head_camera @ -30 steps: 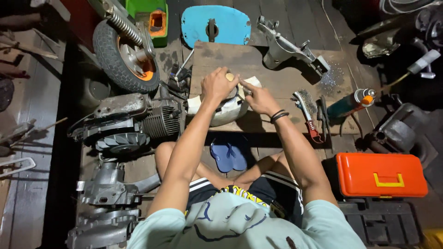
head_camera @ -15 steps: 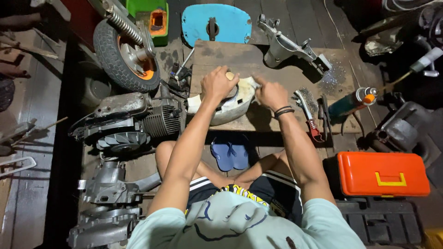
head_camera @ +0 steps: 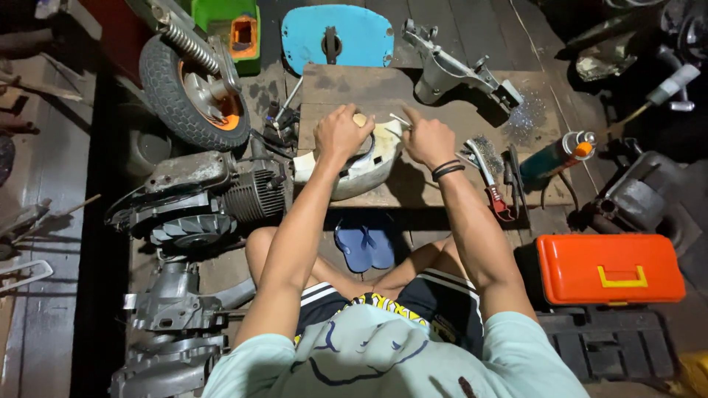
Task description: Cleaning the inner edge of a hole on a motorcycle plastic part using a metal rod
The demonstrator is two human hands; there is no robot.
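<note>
A white curved shell part (head_camera: 366, 175) lies on a low wooden board (head_camera: 450, 99) in front of my crossed legs. My left hand (head_camera: 341, 133) is closed over the top of the shell, and a small tan piece shows past my fingers. My right hand (head_camera: 428, 140) is just right of the shell's upper edge, pinching a thin metal tool (head_camera: 400, 119) whose tip points left at that edge. A black band sits on my right wrist.
A scooter wheel (head_camera: 184, 88) and an engine (head_camera: 210, 193) are to the left. A blue panel (head_camera: 335, 35) and a metal bracket (head_camera: 457, 70) lie beyond the board. A wire brush (head_camera: 483, 156), a spray can (head_camera: 554, 156) and an orange toolbox (head_camera: 609, 268) are to the right. Blue sandals (head_camera: 365, 247) lie under the board.
My right hand has shifted slightly right and up off the shell's edge, still with the thin tool. My left hand has stayed on the shell.
</note>
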